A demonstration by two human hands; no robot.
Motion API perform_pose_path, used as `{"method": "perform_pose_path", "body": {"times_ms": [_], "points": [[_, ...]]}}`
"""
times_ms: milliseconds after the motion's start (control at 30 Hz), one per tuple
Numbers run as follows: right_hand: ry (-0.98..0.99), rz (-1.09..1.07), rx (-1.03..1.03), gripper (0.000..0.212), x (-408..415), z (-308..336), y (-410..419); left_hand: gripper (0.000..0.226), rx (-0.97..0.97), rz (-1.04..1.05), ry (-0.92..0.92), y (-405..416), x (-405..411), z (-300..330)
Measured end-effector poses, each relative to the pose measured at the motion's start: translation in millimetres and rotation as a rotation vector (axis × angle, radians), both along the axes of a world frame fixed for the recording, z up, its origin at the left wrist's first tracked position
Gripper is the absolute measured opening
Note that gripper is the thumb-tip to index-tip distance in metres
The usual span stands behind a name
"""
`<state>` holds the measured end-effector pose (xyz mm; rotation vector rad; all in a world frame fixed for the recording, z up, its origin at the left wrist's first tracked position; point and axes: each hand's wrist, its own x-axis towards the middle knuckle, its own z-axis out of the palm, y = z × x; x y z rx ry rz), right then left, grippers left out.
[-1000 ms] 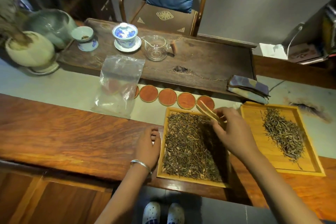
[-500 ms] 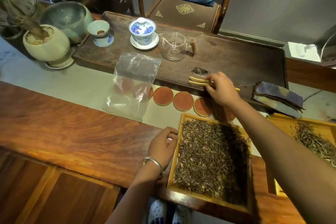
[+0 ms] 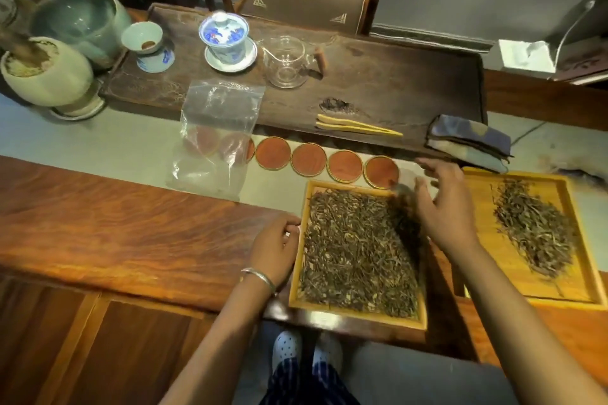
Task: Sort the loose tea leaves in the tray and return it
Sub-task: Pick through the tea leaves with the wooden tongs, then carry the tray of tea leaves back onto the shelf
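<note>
A bamboo tray point(image 3: 358, 317) spread with loose dark tea leaves point(image 3: 355, 246) sits at the table's near edge. My left hand point(image 3: 274, 246) rests against its left rim with curled fingers. My right hand point(image 3: 442, 207) hovers over the tray's right rim, fingers spread and empty. A second bamboo tray point(image 3: 582, 273) to the right holds a smaller pile of tea leaves point(image 3: 533, 227). Bamboo tongs point(image 3: 355, 125) lie on the dark wooden tea board point(image 3: 411, 82) beyond the trays.
A row of round red coasters point(image 3: 309, 159) lies behind the tray. An empty clear plastic bag point(image 3: 217, 138) covers the left ones. A gaiwan point(image 3: 227, 39), glass pitcher point(image 3: 286, 61), small cup point(image 3: 143, 38), folded cloth point(image 3: 470, 141) and pots point(image 3: 49, 69) stand farther back.
My right hand carried the bamboo tongs from over the tray to the tea board, laid them down, let go and came back over the tray's right side. My left hand stayed on the rim.
</note>
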<state>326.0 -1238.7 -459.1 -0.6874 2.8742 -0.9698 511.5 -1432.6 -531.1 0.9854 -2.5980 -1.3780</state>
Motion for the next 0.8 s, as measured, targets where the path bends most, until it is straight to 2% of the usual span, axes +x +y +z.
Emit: {"method": "perform_pose_path", "body": {"times_ms": [167, 267, 400, 500, 633, 800], "points": [[-0.195, -0.206, 0.152, 0.036, 77.0, -17.7, 96.2, 0.020, -0.058, -0.038, -0.042, 13.2, 16.3, 4.8], [-0.257, -0.169, 0.188, 0.039, 96.7, -31.3, 102.1, 0.025, -0.072, -0.075, -0.064, 21.1, 20.0, 4.1], [-0.281, -0.110, 0.174, 0.030, 98.5, -48.9, 84.3, 0.031, -0.107, -0.077, -0.051, 25.0, 21.4, 2.4], [-0.288, -0.152, 0.102, 0.020, 96.4, -55.8, 77.9, 0.032, -0.087, -0.041, -0.010, 28.5, 20.7, 3.2], [-0.379, -0.258, -0.084, 0.022, 91.3, -56.9, 80.4, 0.032, -0.044, 0.008, -0.002, 28.1, 20.5, 4.3], [-0.516, -0.327, -0.297, 0.021, 88.5, -53.2, 85.6, 0.033, 0.132, 0.038, 0.055, 25.3, 23.9, 12.4]]}}
